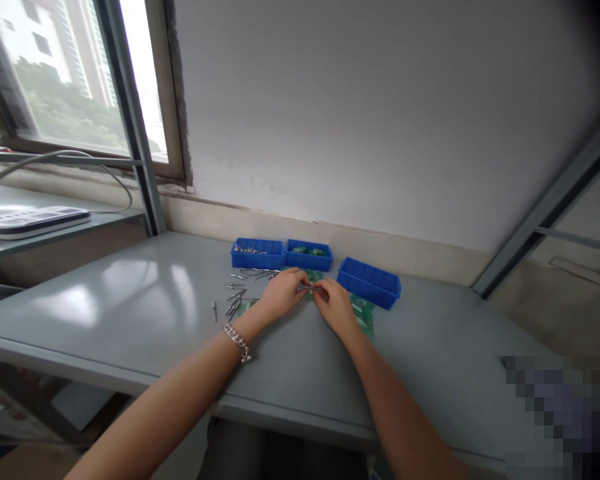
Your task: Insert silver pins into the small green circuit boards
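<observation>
My left hand (281, 293) and my right hand (336, 305) meet over the table, fingertips pinched on a thin metal pin, apparently a blind rivet (308, 287). Fingers hide part of it. Left of my left hand, several loose silver rivets (235, 301) with thin stems lie scattered. Behind my fingertips is a green plastic bag (316, 275), partly covered. Another green bag (364, 316) lies beside my right hand, and a green piece (245, 307) shows by my left forearm.
Along the wall stand a blue bin (257, 262) with small metal parts, a second blue bin (309, 261) with green packets, and a third blue bin (368, 291) set at an angle. Grey frame posts (147, 193) rise at the left. A pixelated patch covers the right corner.
</observation>
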Demonstrator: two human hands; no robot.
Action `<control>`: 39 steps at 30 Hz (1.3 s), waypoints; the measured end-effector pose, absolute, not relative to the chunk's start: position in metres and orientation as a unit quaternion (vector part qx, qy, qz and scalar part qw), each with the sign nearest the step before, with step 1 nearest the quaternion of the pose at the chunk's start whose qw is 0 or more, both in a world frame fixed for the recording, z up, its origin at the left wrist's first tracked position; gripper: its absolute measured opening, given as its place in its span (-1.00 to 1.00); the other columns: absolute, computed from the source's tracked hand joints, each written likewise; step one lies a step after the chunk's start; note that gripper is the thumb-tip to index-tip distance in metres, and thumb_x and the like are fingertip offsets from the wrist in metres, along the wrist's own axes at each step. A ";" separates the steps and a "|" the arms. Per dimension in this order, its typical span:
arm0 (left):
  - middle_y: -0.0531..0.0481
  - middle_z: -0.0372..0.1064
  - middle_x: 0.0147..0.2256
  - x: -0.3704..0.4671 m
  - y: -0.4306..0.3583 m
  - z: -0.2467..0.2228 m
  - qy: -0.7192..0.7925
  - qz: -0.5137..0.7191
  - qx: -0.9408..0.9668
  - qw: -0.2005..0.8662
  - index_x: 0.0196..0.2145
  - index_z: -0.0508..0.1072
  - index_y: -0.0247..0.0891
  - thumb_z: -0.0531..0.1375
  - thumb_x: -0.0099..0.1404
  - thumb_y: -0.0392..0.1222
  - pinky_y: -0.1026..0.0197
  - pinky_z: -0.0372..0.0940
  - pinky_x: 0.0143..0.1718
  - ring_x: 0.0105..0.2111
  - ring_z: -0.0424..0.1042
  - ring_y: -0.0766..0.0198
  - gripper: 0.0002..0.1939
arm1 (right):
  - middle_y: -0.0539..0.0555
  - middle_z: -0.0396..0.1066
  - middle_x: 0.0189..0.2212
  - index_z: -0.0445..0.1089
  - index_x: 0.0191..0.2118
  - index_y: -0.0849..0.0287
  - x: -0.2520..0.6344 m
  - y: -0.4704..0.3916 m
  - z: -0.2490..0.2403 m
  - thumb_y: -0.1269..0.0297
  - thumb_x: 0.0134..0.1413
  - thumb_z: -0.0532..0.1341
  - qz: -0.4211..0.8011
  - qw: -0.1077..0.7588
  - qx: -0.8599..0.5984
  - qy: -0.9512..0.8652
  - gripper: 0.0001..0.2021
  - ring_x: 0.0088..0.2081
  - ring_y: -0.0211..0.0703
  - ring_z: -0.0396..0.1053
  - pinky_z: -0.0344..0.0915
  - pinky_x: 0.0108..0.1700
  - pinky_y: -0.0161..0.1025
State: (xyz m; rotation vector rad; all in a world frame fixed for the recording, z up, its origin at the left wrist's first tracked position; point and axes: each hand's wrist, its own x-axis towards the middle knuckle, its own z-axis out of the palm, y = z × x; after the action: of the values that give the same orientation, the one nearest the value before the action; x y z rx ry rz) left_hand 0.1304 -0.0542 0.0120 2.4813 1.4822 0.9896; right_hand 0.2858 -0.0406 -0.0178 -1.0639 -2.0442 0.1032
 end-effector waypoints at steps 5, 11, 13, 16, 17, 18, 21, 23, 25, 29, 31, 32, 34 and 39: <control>-0.02 0.29 -0.32 0.130 -0.054 0.012 0.484 0.324 0.812 0.045 -0.37 0.37 -0.29 0.12 0.08 -0.31 0.32 0.18 -0.38 -0.40 0.27 0.33 -0.89 | 0.01 0.20 -0.49 0.33 -0.33 0.20 0.286 -0.039 -0.019 0.47 -0.06 0.09 0.040 0.408 -0.421 -0.810 -0.86 -0.44 -0.24 0.21 0.11 -0.41 -0.34; 0.00 0.29 -0.33 0.130 -0.055 0.012 0.488 0.327 0.808 0.042 -0.37 0.36 -0.27 0.11 0.07 -0.32 0.32 0.17 -0.38 -0.39 0.27 0.33 -0.89 | 0.01 0.20 -0.49 0.33 -0.33 0.21 0.286 -0.040 -0.019 0.48 -0.08 0.10 0.041 0.412 -0.424 -0.806 -0.85 -0.45 -0.24 0.21 0.11 -0.42 -0.34; 0.00 0.29 -0.32 0.130 -0.054 0.012 0.488 0.325 0.809 0.044 -0.37 0.36 -0.27 0.11 0.08 -0.32 0.32 0.17 -0.38 -0.40 0.27 0.33 -0.89 | 0.01 0.20 -0.49 0.33 -0.33 0.21 0.286 -0.040 -0.019 0.48 -0.08 0.10 0.043 0.413 -0.422 -0.806 -0.85 -0.44 -0.24 0.21 0.11 -0.42 -0.34; -0.01 0.29 -0.32 0.131 -0.054 0.012 0.488 0.323 0.810 0.044 -0.37 0.37 -0.27 0.12 0.08 -0.31 0.32 0.17 -0.37 -0.40 0.27 0.34 -0.89 | 0.01 0.20 -0.49 0.33 -0.33 0.21 0.286 -0.040 -0.019 0.49 -0.08 0.10 0.042 0.414 -0.419 -0.807 -0.85 -0.44 -0.23 0.21 0.11 -0.41 -0.34; -0.01 0.29 -0.32 0.131 -0.055 0.012 0.488 0.322 0.810 0.043 -0.37 0.37 -0.27 0.12 0.08 -0.30 0.32 0.17 -0.37 -0.40 0.27 0.34 -0.89 | 0.01 0.19 -0.49 0.33 -0.33 0.21 0.286 -0.040 -0.019 0.49 -0.08 0.10 0.042 0.414 -0.419 -0.807 -0.85 -0.44 -0.23 0.21 0.11 -0.41 -0.34; -0.01 0.29 -0.32 0.131 -0.055 0.013 0.489 0.322 0.810 0.042 -0.36 0.37 -0.27 0.12 0.09 -0.29 0.31 0.17 -0.37 -0.40 0.27 0.34 -0.89 | 0.00 0.19 -0.49 0.33 -0.33 0.21 0.286 -0.040 -0.019 0.49 -0.08 0.10 0.042 0.415 -0.418 -0.807 -0.85 -0.44 -0.24 0.21 0.11 -0.41 -0.34; -0.02 0.28 -0.33 0.131 -0.055 0.013 0.490 0.320 0.810 0.042 -0.36 0.37 -0.28 0.11 0.10 -0.28 0.30 0.17 -0.37 -0.41 0.27 0.34 -0.89 | 0.00 0.19 -0.49 0.33 -0.32 0.21 0.286 -0.040 -0.019 0.49 -0.08 0.10 0.044 0.418 -0.417 -0.806 -0.85 -0.44 -0.24 0.21 0.11 -0.40 -0.34; -0.03 0.28 -0.32 0.131 -0.055 0.013 0.490 0.319 0.810 0.042 -0.36 0.38 -0.29 0.11 0.10 -0.27 0.30 0.17 -0.38 -0.42 0.27 0.34 -0.89 | 0.00 0.19 -0.49 0.33 -0.32 0.21 0.286 -0.040 -0.019 0.50 -0.08 0.10 0.044 0.419 -0.416 -0.806 -0.84 -0.44 -0.24 0.21 0.12 -0.40 -0.34; -0.02 0.29 -0.32 0.131 -0.055 0.013 0.488 0.320 0.811 0.043 -0.36 0.38 -0.29 0.11 0.10 -0.28 0.30 0.17 -0.39 -0.42 0.27 0.35 -0.89 | 0.00 0.19 -0.50 0.33 -0.32 0.21 0.286 -0.040 -0.019 0.51 -0.09 0.10 0.043 0.418 -0.417 -0.806 -0.84 -0.44 -0.23 0.21 0.12 -0.40 -0.34; -0.02 0.29 -0.33 0.131 -0.055 0.013 0.489 0.322 0.810 0.042 -0.37 0.38 -0.29 0.11 0.11 -0.27 0.31 0.17 -0.40 -0.43 0.27 0.35 -0.89 | 0.01 0.20 -0.49 0.32 -0.31 0.20 0.286 -0.039 -0.019 0.50 -0.09 0.09 0.042 0.421 -0.419 -0.804 -0.83 -0.44 -0.23 0.21 0.12 -0.40 -0.34; -0.03 0.30 -0.33 0.132 -0.055 0.014 0.490 0.321 0.809 0.040 -0.37 0.39 -0.29 0.10 0.12 -0.26 0.30 0.16 -0.40 -0.43 0.27 0.34 -0.89 | 0.01 0.21 -0.49 0.32 -0.30 0.20 0.286 -0.039 -0.019 0.50 -0.08 0.09 0.045 0.426 -0.416 -0.802 -0.82 -0.44 -0.23 0.21 0.12 -0.40 -0.34; -0.03 0.30 -0.33 0.132 -0.055 0.014 0.490 0.321 0.809 0.039 -0.37 0.39 -0.29 0.10 0.13 -0.25 0.30 0.16 -0.40 -0.43 0.27 0.34 -0.89 | 0.01 0.21 -0.49 0.31 -0.29 0.20 0.286 -0.039 -0.019 0.50 -0.09 0.09 0.046 0.427 -0.416 -0.801 -0.82 -0.44 -0.23 0.21 0.12 -0.40 -0.34; -0.04 0.30 -0.33 0.132 -0.055 0.014 0.488 0.321 0.810 0.040 -0.37 0.39 -0.29 0.09 0.14 -0.24 0.30 0.17 -0.39 -0.42 0.27 0.34 -0.88 | 0.01 0.20 -0.49 0.31 -0.29 0.20 0.286 -0.040 -0.019 0.50 -0.09 0.09 0.049 0.430 -0.415 -0.800 -0.81 -0.44 -0.23 0.21 0.12 -0.41 -0.34; -0.03 0.30 -0.34 0.131 -0.055 0.013 0.490 0.325 0.808 0.038 -0.36 0.40 -0.28 0.09 0.15 -0.24 0.30 0.18 -0.38 -0.42 0.28 0.33 -0.87 | 0.00 0.19 -0.50 0.30 -0.31 0.20 0.286 -0.040 -0.019 0.50 -0.08 0.08 0.049 0.432 -0.410 -0.802 -0.83 -0.45 -0.23 0.20 0.11 -0.41 -0.34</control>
State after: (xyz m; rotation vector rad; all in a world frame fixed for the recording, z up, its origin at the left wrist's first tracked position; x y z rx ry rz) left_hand 0.1314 -0.0546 0.0128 2.4788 1.5023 0.9965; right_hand 0.2858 -0.0400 -0.0185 -1.0213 -1.9980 0.1215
